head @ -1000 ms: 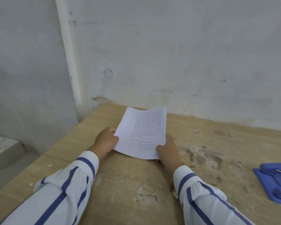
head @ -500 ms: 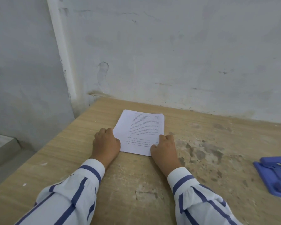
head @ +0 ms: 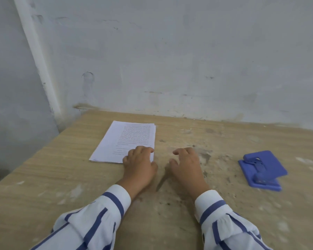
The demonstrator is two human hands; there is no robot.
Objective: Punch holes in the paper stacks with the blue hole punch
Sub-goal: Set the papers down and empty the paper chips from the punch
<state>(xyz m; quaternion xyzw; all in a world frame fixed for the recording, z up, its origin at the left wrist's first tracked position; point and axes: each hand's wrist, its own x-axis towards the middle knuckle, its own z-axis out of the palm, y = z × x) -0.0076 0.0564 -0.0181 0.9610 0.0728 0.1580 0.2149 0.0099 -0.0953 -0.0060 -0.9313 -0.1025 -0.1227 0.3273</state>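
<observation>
A thin stack of printed white paper lies flat on the wooden table, near its far left corner. My left hand rests palm down on the stack's near right corner, fingers loosely curled, holding nothing. My right hand hovers just to the right of the paper, off it, fingers apart and empty. The blue hole punch sits on the table well to the right of my right hand, untouched.
A grey-white wall runs along the table's far edge. The table's left edge drops to the floor. The tabletop is stained and worn around the middle and right.
The paper was held up in both hands, then laid flat. Both hands have since shifted right; my right hand has left the paper and my left hand now lies on its right corner.
</observation>
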